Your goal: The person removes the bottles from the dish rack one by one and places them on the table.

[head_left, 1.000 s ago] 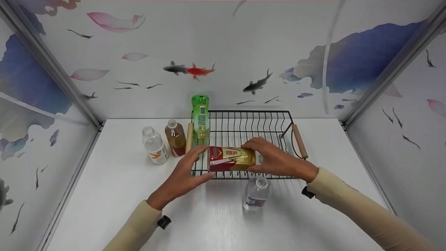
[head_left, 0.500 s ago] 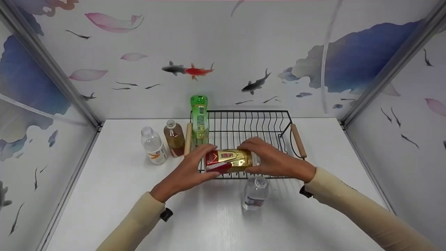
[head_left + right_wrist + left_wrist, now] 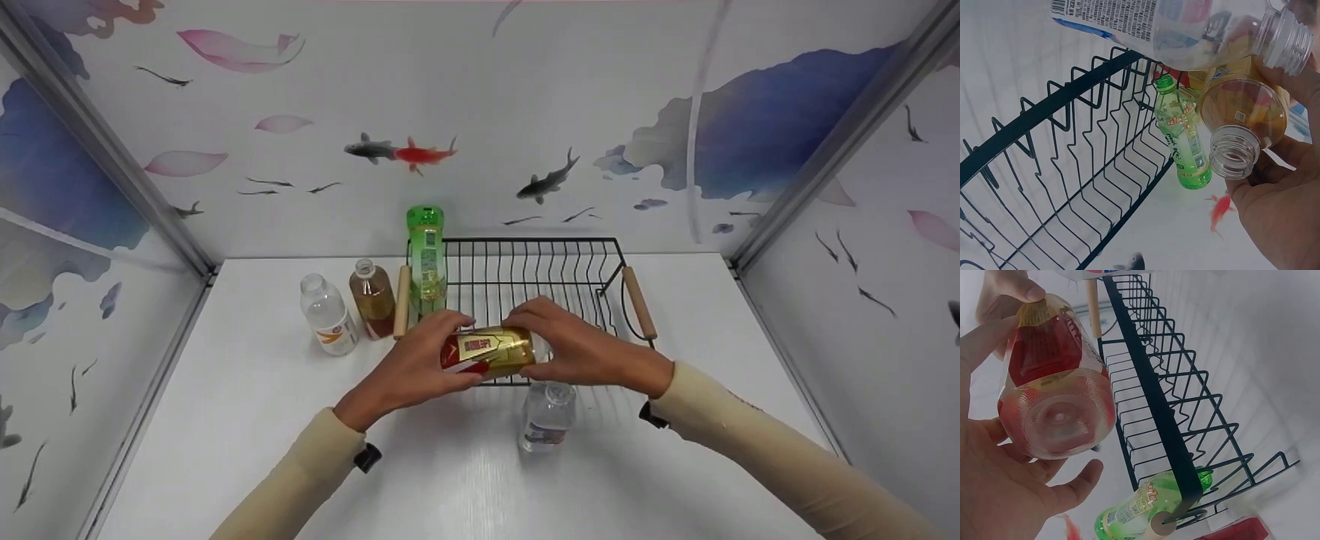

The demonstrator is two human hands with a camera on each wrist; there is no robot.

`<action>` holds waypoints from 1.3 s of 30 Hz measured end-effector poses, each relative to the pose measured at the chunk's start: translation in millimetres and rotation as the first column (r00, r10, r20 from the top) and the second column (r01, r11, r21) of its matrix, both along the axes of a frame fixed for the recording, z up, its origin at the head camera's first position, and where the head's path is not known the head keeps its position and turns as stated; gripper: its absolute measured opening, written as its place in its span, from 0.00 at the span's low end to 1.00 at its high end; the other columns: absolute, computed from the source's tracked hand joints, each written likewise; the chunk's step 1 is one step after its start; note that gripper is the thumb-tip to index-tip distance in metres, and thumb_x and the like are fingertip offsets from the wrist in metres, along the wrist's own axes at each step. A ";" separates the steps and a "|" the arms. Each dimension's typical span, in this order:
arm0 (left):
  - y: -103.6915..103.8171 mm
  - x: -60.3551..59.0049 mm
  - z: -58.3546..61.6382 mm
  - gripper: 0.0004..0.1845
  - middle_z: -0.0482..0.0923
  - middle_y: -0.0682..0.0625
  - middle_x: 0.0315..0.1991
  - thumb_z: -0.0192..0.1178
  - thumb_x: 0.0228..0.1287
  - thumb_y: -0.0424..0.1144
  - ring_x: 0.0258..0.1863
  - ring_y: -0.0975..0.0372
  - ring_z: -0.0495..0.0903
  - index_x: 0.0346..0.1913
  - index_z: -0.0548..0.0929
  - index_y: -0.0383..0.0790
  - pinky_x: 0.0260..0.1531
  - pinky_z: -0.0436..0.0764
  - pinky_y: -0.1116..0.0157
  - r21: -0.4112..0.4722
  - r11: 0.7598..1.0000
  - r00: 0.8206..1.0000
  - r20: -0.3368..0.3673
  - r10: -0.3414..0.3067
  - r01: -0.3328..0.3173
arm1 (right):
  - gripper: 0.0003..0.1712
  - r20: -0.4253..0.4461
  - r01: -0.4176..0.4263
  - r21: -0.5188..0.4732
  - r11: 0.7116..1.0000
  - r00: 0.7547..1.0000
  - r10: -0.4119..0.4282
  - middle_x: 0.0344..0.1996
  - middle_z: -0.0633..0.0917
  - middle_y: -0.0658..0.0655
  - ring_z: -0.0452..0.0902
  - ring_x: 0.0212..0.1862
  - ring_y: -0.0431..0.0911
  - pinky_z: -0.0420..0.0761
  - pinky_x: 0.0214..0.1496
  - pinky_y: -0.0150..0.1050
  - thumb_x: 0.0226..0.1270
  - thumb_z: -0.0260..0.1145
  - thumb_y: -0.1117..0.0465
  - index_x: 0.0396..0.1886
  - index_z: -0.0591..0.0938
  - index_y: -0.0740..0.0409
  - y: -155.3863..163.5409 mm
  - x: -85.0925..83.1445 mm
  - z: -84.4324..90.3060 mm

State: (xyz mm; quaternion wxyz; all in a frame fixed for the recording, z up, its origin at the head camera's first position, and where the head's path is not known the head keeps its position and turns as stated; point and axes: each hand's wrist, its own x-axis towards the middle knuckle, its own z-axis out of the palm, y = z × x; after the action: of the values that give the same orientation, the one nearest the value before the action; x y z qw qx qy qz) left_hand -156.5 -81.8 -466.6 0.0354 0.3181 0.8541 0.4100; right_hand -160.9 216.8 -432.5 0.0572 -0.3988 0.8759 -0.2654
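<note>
A clear bottle with a red and gold label (image 3: 489, 352) lies sideways in the air above the near side of the black wire rack (image 3: 525, 240). My left hand (image 3: 405, 364) grips its red base end, fingers above and thumb below. At the neck end, my right hand (image 3: 585, 346) holds it round the shoulder. The left wrist view looks at the round base (image 3: 1061, 415); the right wrist view shows its uncapped neck (image 3: 1234, 152). Just below the right hand stands an uncapped clear bottle (image 3: 546, 427) in front of the rack.
A green bottle (image 3: 427, 262) stands upright at the rack's left end. Left of the rack's wooden handle (image 3: 402, 301) are an uncapped bottle with a brown label (image 3: 375, 300) and a clear uncapped bottle (image 3: 328, 319). Another wooden handle (image 3: 639, 300) is at the right. Patterned walls surround the white table.
My left hand has moved right and its fingers have closed over the bottle's base end. The bottle has shifted slightly toward me and tilted a little. The right hand keeps its hold.
</note>
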 end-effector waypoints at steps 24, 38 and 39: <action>7.0 7.0 5.5 0.35 0.81 0.49 0.55 0.81 0.62 0.52 0.52 0.56 0.80 0.67 0.81 0.42 0.57 0.83 0.50 -0.172 0.985 0.999 -0.049 -0.007 -0.002 | 0.37 -0.145 -0.113 -0.050 0.992 0.984 0.105 0.66 0.79 0.54 0.72 0.69 0.49 0.81 0.72 0.48 0.66 0.84 0.59 0.72 0.80 0.57 -11.5 5.2 -1.1; -12.2 21.8 7.3 0.35 0.79 0.48 0.60 0.82 0.61 0.46 0.54 0.58 0.78 0.67 0.79 0.41 0.54 0.85 0.54 -0.055 0.997 0.997 -0.057 0.045 -0.048 | 0.45 -0.039 -0.083 -0.140 0.987 0.996 0.078 0.72 0.75 0.53 0.70 0.73 0.48 0.79 0.75 0.51 0.68 0.84 0.54 0.79 0.73 0.56 -7.9 4.6 6.5; -14.4 22.4 6.9 0.35 0.79 0.48 0.60 0.82 0.61 0.46 0.54 0.58 0.78 0.67 0.78 0.41 0.54 0.86 0.54 -0.044 0.998 0.997 -0.056 0.050 -0.052 | 0.45 -0.035 -0.079 -0.150 0.986 0.997 0.074 0.73 0.75 0.53 0.70 0.74 0.48 0.78 0.76 0.52 0.68 0.84 0.53 0.79 0.73 0.56 -6.7 4.2 6.7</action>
State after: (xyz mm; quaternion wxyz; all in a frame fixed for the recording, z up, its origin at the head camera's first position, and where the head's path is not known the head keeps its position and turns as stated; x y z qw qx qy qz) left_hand -134.1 -96.2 -459.7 0.0086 0.3064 0.8717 0.3823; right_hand -156.7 210.0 -425.8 0.0243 -0.4392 0.8380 -0.3229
